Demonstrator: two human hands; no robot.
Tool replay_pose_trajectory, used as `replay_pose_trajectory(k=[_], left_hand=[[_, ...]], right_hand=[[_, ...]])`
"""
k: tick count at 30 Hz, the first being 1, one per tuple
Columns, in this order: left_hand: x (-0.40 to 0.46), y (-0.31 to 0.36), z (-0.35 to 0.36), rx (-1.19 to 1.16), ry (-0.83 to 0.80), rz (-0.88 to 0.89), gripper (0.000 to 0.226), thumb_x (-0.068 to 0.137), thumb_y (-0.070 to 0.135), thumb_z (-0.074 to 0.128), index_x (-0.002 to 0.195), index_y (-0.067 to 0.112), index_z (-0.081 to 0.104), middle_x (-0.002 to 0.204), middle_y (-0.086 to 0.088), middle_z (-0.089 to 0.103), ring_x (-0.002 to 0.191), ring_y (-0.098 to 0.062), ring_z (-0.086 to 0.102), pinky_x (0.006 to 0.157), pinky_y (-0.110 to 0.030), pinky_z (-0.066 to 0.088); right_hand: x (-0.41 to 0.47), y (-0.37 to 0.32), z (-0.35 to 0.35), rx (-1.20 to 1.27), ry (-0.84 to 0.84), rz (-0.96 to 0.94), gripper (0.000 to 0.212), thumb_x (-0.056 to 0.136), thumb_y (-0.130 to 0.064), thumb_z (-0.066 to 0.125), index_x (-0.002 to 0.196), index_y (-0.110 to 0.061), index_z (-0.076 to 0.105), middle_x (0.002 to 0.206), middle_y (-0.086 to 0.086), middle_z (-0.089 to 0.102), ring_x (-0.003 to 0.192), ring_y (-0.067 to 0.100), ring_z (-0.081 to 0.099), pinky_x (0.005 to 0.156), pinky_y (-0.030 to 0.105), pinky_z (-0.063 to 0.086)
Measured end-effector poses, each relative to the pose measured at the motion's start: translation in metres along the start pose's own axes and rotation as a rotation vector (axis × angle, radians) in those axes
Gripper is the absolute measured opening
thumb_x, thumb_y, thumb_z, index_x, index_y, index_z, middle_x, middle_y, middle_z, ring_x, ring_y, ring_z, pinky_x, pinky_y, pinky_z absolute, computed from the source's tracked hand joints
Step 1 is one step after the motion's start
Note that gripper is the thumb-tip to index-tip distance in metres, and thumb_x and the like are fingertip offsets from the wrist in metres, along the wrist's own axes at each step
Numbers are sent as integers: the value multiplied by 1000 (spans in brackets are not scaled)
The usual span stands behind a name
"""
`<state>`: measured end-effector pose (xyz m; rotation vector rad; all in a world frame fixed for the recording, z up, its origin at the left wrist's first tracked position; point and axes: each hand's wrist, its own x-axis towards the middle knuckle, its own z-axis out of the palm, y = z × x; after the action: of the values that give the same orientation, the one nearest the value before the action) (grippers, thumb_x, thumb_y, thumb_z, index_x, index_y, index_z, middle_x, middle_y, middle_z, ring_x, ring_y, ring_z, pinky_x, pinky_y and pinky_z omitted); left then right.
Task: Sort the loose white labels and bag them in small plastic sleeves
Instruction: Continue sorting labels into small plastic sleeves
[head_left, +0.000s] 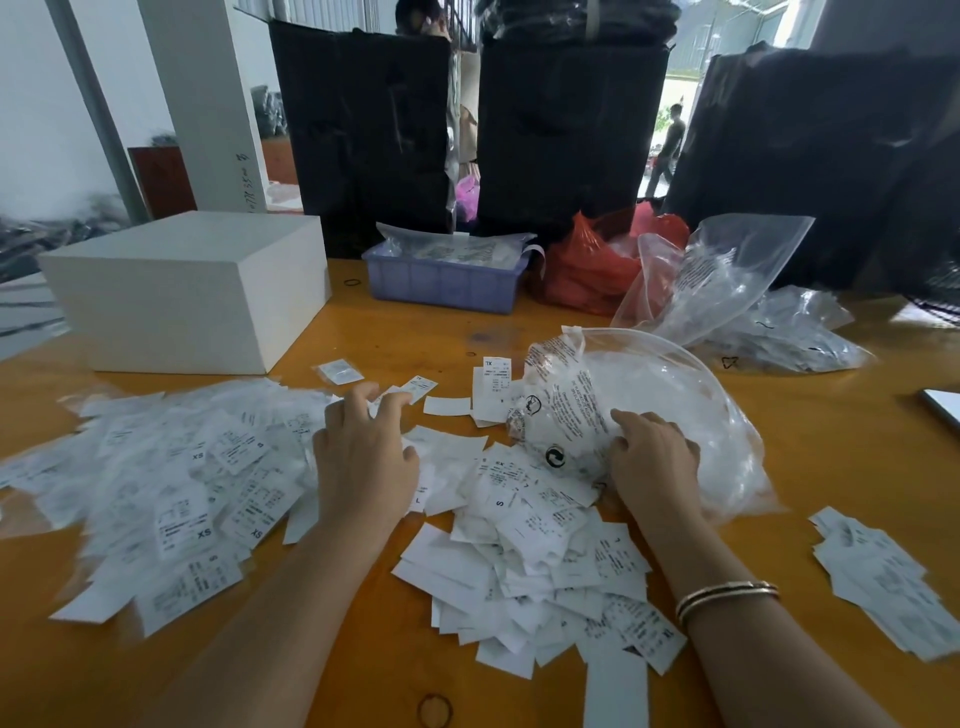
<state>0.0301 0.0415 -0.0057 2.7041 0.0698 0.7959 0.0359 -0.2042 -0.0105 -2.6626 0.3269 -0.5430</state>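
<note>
An orange worktop carries heaps of white labels, a clear bag among them, a white box at the far left, a blue tray, a red bag and more clear bags at the back.
</note>
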Motion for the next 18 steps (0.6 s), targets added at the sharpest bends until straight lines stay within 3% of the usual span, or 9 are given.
replay_pose_trajectory(k=[3, 8, 12, 15, 18], left_hand=[[-3, 7, 2, -76, -12, 85, 43, 85, 27, 68, 126, 25, 55, 137, -2, 45, 122, -20, 40, 92, -30, 41], [-9, 15, 5, -219, -77, 231, 31, 86, 22, 64, 117, 21, 62, 127, 1, 53, 122, -18, 39, 93, -26, 32], [-12, 19, 4, -346, -136, 306, 25, 87, 19, 62, 112, 23, 64, 119, 6, 55, 119, -14, 38, 95, -25, 29], [-13, 21, 3, -387, -157, 319, 23, 88, 18, 62, 111, 22, 65, 118, 6, 57, 118, -14, 40, 99, -28, 32], [-12, 22, 1, -423, -167, 297, 23, 90, 17, 60, 111, 22, 65, 116, 10, 56, 119, -11, 40, 98, -22, 28]], right_hand=[[1, -1, -3, 175, 65, 88, 37, 91, -6, 48, 125, -15, 61, 113, 4, 61, 109, 23, 49, 98, 35, 26], [1, 2, -6, 283, 103, 159, 9, 90, -22, 61, 95, -16, 66, 92, 1, 65, 86, 16, 52, 96, 43, 39], [2, 2, -5, 275, 106, 155, 25, 94, -33, 54, 89, -13, 67, 81, -2, 61, 81, 19, 54, 93, 47, 42], [2, 4, -6, 319, 147, 132, 25, 96, -28, 52, 91, -13, 71, 90, 3, 68, 86, 22, 58, 93, 47, 42], [-1, 1, -10, 368, 273, 52, 21, 93, -24, 58, 101, -11, 73, 112, 5, 66, 108, 26, 54, 102, 40, 34]])
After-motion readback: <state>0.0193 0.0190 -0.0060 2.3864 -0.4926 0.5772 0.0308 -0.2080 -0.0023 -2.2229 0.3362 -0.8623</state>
